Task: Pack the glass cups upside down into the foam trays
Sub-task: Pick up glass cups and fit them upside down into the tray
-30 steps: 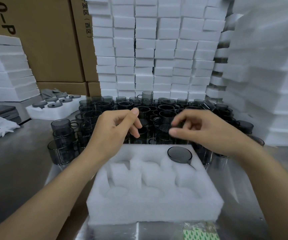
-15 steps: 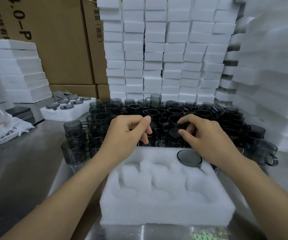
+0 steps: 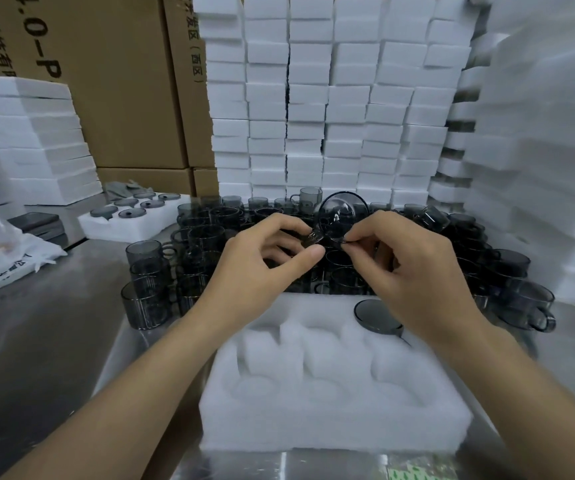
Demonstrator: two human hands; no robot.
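Note:
A white foam tray [image 3: 331, 420] with round pockets lies in front of me on the steel table. One smoky grey glass cup [image 3: 376, 315] sits upside down in its far right pocket. Both hands hold another grey glass cup [image 3: 343, 216] lifted above the pile, tipped so its round end faces me. My left hand [image 3: 262, 268] pinches it at the handle side. My right hand [image 3: 414, 271] pinches its lower rim. A crowd of several upright grey cups [image 3: 206, 237] stands behind the tray.
Tall stacks of white foam trays [image 3: 331, 105] wall off the back and right. Cardboard boxes [image 3: 113, 81] and more foam stand at the left. A filled foam tray [image 3: 130, 216] and a white plastic bag [image 3: 2, 251] lie at the left.
Both hands reached into the cup pile and have lifted one cup out, tipping it up between them. The view has moved closer.

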